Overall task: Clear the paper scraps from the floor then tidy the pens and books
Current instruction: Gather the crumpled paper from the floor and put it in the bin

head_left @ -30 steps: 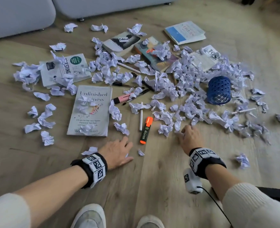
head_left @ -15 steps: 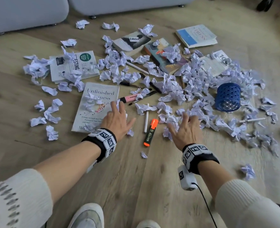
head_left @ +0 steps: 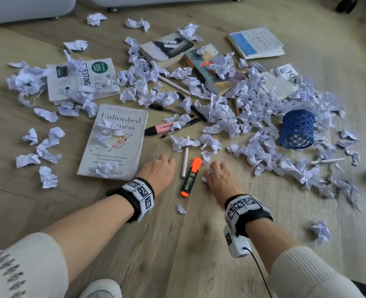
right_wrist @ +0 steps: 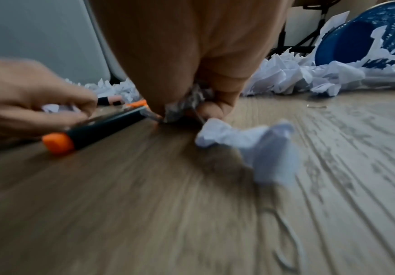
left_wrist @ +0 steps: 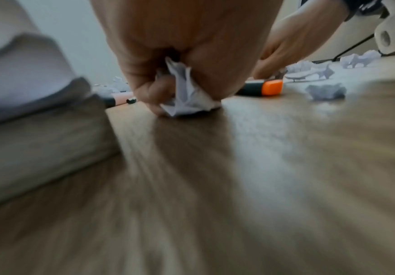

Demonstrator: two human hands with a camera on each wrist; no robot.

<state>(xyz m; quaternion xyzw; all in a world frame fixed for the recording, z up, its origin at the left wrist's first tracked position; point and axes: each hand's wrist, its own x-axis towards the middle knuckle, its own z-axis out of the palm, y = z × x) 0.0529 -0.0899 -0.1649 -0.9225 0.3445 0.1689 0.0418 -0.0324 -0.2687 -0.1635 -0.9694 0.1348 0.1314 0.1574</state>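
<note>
Crumpled white paper scraps (head_left: 253, 117) cover the wooden floor among books and pens. My left hand (head_left: 159, 168) sits beside the "Unfinished Business" book (head_left: 115, 138), its fingers curled round a paper scrap (left_wrist: 187, 96). My right hand (head_left: 218, 175) lies right of the orange highlighter (head_left: 190, 177) and grips another scrap (right_wrist: 187, 104); a loose scrap (right_wrist: 250, 141) lies just behind it. A white pen (head_left: 185, 155) lies between the two hands. A pink highlighter (head_left: 160, 128) and black pens (head_left: 169, 109) lie further out.
A blue mesh pen cup (head_left: 297, 130) lies tipped among the scraps at right. More books (head_left: 255, 43) lie at the back, one titled "Investing" (head_left: 81, 79). A grey sofa (head_left: 27, 7) edges the far side. My shoes (head_left: 101, 289) are at the bottom.
Both hands reached out into the scraps, closed on paper and have drawn back toward me. The left hand has come off the book's corner.
</note>
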